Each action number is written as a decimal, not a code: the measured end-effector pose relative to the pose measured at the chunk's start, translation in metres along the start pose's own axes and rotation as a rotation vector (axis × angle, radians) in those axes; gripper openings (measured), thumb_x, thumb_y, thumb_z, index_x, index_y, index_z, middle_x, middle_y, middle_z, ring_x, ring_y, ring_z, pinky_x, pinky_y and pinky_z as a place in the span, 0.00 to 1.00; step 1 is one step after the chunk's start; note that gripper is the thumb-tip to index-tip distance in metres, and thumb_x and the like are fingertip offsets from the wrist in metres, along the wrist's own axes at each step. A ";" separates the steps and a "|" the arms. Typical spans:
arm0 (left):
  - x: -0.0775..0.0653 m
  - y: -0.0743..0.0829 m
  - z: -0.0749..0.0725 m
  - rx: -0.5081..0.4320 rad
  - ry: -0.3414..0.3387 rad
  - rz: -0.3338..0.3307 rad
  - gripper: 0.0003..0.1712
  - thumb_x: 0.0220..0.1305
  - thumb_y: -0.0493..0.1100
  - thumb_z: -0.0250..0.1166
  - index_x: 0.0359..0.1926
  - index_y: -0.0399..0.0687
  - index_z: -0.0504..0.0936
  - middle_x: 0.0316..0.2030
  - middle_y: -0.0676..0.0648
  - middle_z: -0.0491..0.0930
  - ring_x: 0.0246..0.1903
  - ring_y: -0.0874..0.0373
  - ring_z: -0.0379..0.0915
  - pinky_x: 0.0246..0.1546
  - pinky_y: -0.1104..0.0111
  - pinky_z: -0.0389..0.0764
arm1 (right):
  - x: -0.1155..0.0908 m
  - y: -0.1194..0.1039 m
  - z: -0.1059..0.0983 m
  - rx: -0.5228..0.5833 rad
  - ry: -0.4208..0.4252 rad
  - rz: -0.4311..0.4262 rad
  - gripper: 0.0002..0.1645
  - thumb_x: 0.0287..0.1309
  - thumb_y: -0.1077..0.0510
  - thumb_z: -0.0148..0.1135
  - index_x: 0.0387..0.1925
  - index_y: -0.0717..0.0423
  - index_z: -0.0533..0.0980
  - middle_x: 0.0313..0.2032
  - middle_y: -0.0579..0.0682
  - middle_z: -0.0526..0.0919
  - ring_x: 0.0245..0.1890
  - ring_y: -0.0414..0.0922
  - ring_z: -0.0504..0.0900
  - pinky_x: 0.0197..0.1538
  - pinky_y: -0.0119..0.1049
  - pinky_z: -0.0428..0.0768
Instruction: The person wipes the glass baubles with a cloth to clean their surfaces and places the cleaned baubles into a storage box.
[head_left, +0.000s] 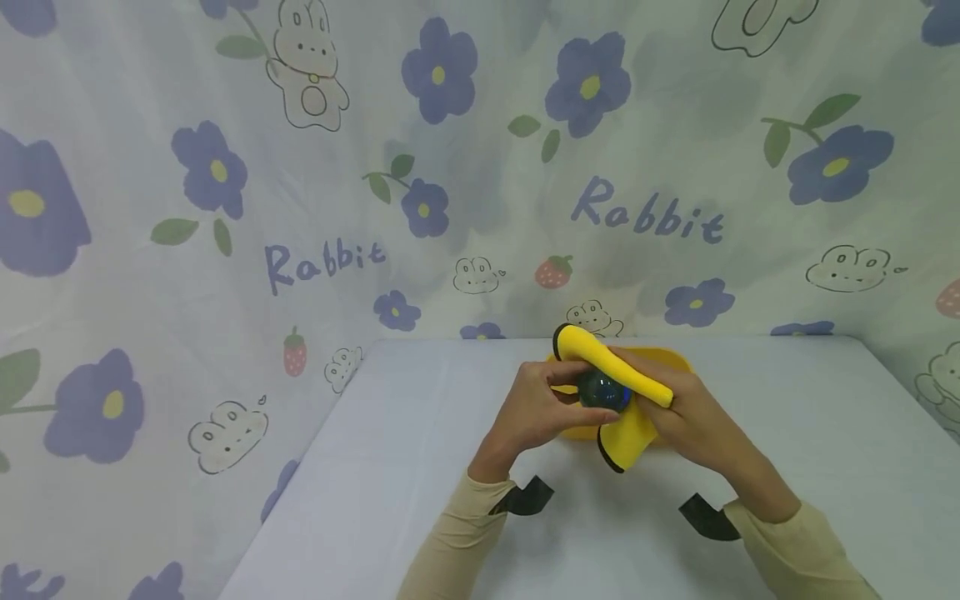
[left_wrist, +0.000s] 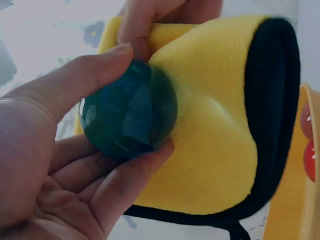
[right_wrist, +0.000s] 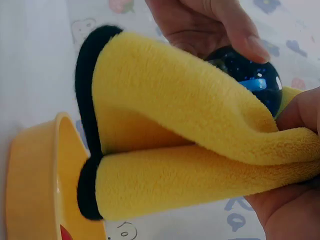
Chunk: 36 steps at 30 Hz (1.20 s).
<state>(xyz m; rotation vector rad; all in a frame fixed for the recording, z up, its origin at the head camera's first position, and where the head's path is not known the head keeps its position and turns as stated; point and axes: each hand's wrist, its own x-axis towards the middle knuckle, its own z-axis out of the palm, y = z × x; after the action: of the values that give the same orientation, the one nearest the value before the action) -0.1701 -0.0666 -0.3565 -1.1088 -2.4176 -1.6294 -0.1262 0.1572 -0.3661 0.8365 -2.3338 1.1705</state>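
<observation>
My left hand (head_left: 542, 404) grips a dark blue-green glossy ball (left_wrist: 131, 110) between thumb and fingers. A folded yellow cloth with black edging (right_wrist: 150, 100) is in my right hand (head_left: 693, 417), pinched along its fold. In the left wrist view the cloth lies right behind the ball, close against its far side. The right wrist view shows the ball partly covered by the cloth, with the left thumb on top of it. Both hands are held above the near part of a yellow container (head_left: 678, 360).
The yellow container stands on the white table (head_left: 405, 433); a red ball (left_wrist: 310, 160) shows inside it in the left wrist view. Black straps (head_left: 528, 497) hang at both wrists. A curtain (head_left: 510, 167) printed with flowers and rabbits closes off the back and left.
</observation>
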 end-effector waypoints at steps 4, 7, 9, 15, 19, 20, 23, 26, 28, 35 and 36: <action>0.000 0.002 -0.002 -0.007 0.017 0.020 0.32 0.51 0.44 0.83 0.58 0.46 0.87 0.49 0.46 0.89 0.44 0.67 0.85 0.42 0.71 0.90 | 0.000 -0.001 -0.001 0.055 0.001 0.005 0.35 0.68 0.74 0.54 0.75 0.57 0.67 0.66 0.63 0.79 0.40 0.37 0.79 0.44 0.28 0.85; 0.000 0.003 -0.002 -0.016 0.023 0.026 0.32 0.51 0.43 0.83 0.58 0.45 0.86 0.50 0.45 0.89 0.43 0.68 0.85 0.42 0.70 0.90 | 0.000 -0.003 -0.001 0.080 0.001 0.019 0.36 0.68 0.75 0.54 0.75 0.57 0.66 0.66 0.64 0.78 0.39 0.37 0.79 0.42 0.28 0.85; 0.000 0.003 -0.003 -0.019 0.026 0.030 0.32 0.51 0.43 0.83 0.59 0.44 0.86 0.50 0.44 0.89 0.43 0.68 0.86 0.41 0.70 0.90 | 0.000 -0.004 0.000 0.085 0.005 0.034 0.36 0.68 0.74 0.54 0.75 0.57 0.66 0.66 0.64 0.78 0.39 0.36 0.78 0.42 0.28 0.85; -0.003 0.004 -0.006 -0.078 0.079 0.052 0.32 0.51 0.38 0.82 0.59 0.42 0.85 0.51 0.42 0.89 0.44 0.63 0.88 0.42 0.68 0.90 | -0.001 -0.004 0.006 0.146 0.021 0.069 0.34 0.70 0.73 0.54 0.75 0.63 0.65 0.59 0.64 0.82 0.37 0.36 0.80 0.41 0.29 0.86; -0.002 0.003 -0.006 -0.108 0.138 0.065 0.32 0.51 0.36 0.81 0.60 0.43 0.85 0.52 0.40 0.89 0.47 0.60 0.89 0.44 0.67 0.90 | -0.001 -0.006 0.008 0.180 0.032 0.101 0.32 0.70 0.72 0.54 0.74 0.68 0.65 0.47 0.61 0.84 0.31 0.37 0.79 0.34 0.30 0.84; -0.002 0.003 -0.006 -0.111 0.152 0.063 0.32 0.51 0.36 0.81 0.60 0.43 0.85 0.53 0.40 0.88 0.47 0.59 0.88 0.44 0.67 0.90 | -0.001 -0.007 0.009 0.186 0.032 0.111 0.31 0.71 0.71 0.54 0.73 0.68 0.65 0.45 0.60 0.84 0.31 0.37 0.79 0.34 0.30 0.84; -0.001 0.002 -0.004 -0.110 0.189 0.046 0.32 0.52 0.39 0.82 0.60 0.46 0.85 0.54 0.42 0.88 0.48 0.58 0.88 0.44 0.67 0.90 | -0.002 -0.010 0.009 0.198 0.029 0.130 0.31 0.71 0.70 0.54 0.74 0.67 0.65 0.43 0.58 0.83 0.31 0.38 0.78 0.33 0.31 0.83; 0.000 0.001 -0.002 -0.104 0.220 0.023 0.34 0.53 0.42 0.82 0.62 0.48 0.83 0.56 0.44 0.87 0.50 0.56 0.87 0.45 0.68 0.90 | -0.002 -0.013 0.008 0.201 0.028 0.145 0.31 0.72 0.69 0.55 0.74 0.67 0.64 0.41 0.56 0.82 0.31 0.39 0.78 0.32 0.31 0.82; 0.001 0.001 -0.001 -0.097 0.236 0.014 0.36 0.53 0.44 0.82 0.64 0.49 0.82 0.58 0.45 0.86 0.53 0.55 0.86 0.46 0.68 0.89 | -0.003 -0.015 0.008 0.203 0.026 0.156 0.32 0.72 0.69 0.55 0.74 0.67 0.64 0.40 0.56 0.81 0.30 0.39 0.78 0.32 0.31 0.82; 0.000 0.002 -0.002 -0.070 0.265 -0.019 0.38 0.54 0.47 0.82 0.66 0.50 0.80 0.61 0.49 0.84 0.57 0.56 0.83 0.51 0.66 0.88 | -0.004 -0.024 0.004 0.166 0.013 0.201 0.33 0.72 0.67 0.57 0.76 0.64 0.63 0.53 0.62 0.83 0.36 0.39 0.81 0.39 0.30 0.87; 0.000 0.002 -0.002 -0.069 0.268 -0.027 0.38 0.54 0.47 0.82 0.66 0.50 0.81 0.61 0.50 0.84 0.57 0.56 0.83 0.52 0.66 0.88 | -0.004 -0.026 0.003 0.157 0.011 0.205 0.34 0.72 0.67 0.57 0.76 0.64 0.63 0.55 0.63 0.83 0.37 0.40 0.81 0.40 0.31 0.88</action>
<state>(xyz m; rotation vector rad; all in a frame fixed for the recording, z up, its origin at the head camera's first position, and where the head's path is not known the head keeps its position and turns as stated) -0.1699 -0.0678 -0.3535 -0.8064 -2.2316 -1.7541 -0.1065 0.1437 -0.3552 0.6508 -2.3865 1.4550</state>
